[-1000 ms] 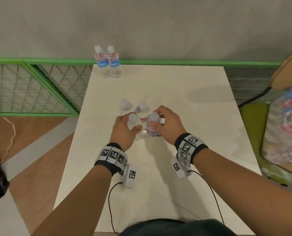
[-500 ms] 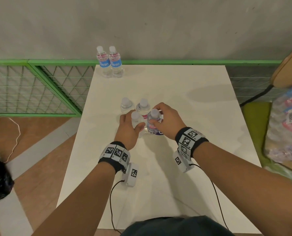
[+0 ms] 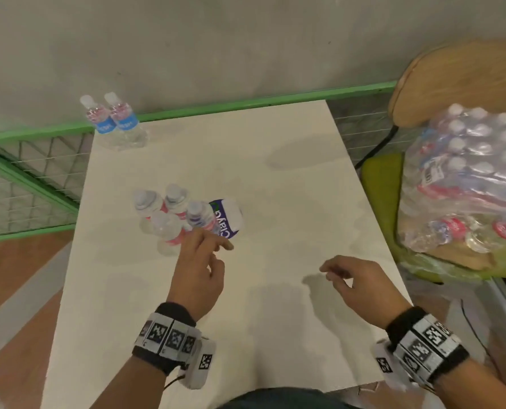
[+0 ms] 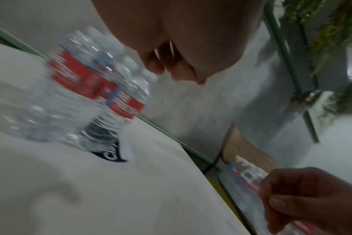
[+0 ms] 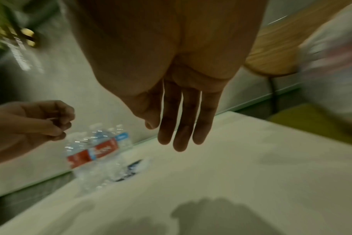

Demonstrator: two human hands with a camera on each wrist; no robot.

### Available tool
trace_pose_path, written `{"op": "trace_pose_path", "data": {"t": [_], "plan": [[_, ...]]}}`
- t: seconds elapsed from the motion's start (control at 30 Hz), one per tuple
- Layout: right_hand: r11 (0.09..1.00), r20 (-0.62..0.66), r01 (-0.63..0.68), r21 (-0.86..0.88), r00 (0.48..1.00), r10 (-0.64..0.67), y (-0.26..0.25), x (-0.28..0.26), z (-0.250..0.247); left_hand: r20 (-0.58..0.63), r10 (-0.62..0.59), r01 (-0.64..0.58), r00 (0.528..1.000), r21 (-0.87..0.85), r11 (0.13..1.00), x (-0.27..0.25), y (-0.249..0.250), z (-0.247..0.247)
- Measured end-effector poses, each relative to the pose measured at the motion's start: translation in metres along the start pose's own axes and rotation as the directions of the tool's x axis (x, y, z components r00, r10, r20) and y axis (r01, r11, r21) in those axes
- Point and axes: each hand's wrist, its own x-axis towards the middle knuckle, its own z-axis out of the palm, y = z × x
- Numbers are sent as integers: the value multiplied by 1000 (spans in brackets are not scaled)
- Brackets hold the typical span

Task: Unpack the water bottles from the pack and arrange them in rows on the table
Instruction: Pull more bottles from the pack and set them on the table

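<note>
Four clear water bottles point(image 3: 169, 214) with red labels and white caps stand in a tight cluster at the left middle of the white table point(image 3: 275, 290); they also show as the cluster point(image 4: 94, 89) and the cluster point(image 5: 94, 152). My left hand point(image 3: 216, 252) hovers just in front of the cluster, fingers loosely curled, holding nothing. My right hand point(image 3: 331, 273) hangs over the table's right half, fingers relaxed and empty, its fingers point(image 5: 181, 127) nearly straight. The shrink-wrapped pack point(image 3: 467, 178) of bottles lies on a chair to the right.
Two blue-labelled bottles point(image 3: 113, 122) stand at the table's far left corner. A dark blue and white label point(image 3: 228, 218) lies by the cluster's right side. A green wire fence point(image 3: 24, 178) runs behind and left. The wooden chair back point(image 3: 452, 81) rises beyond the pack.
Both hands have let go of the two front bottles and drawn back toward me. The right hand has swung out to the right. The view has turned right, showing more of the pack.
</note>
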Motion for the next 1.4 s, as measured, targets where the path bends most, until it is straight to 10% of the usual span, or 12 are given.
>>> {"op": "trace_pose_path", "data": {"t": [0.1, 0.37, 0.47, 0.63, 0.9, 1.07, 1.23, 1.4], "plan": [[972, -25, -233, -37, 972, 232, 62, -38, -28, 374, 111, -100, 921, -48, 994, 10, 36, 46], [818, -109, -575, 10, 813, 572, 186, -84, -103, 877, 180, -303, 445, -41, 952, 36, 162, 218], [760, -195, -632, 151, 734, 650, 225, -79, -127, 844, 247, -378, 475, -58, 924, 50, 209, 283], [701, -173, -590, 401, 703, 690, 264, -42, -149, 692, 172, -299, 701, 67, 952, 79, 254, 366], [573, -143, -689, 444, 576, 805, 283, 0, -160, 650, -43, -240, 759, 340, 909, 95, 253, 411], [612, -225, -571, 548, 604, 765, 300, -1, -157, 814, -164, -135, 556, 284, 949, 92, 263, 411], [636, -278, -425, 644, 645, 712, 270, -25, -168, 840, -234, 418, 490, 9, 909, 82, 236, 379], [638, -184, -460, 617, 704, 686, 268, -52, -138, 883, -180, 596, 433, -130, 792, 66, 194, 317]]}}
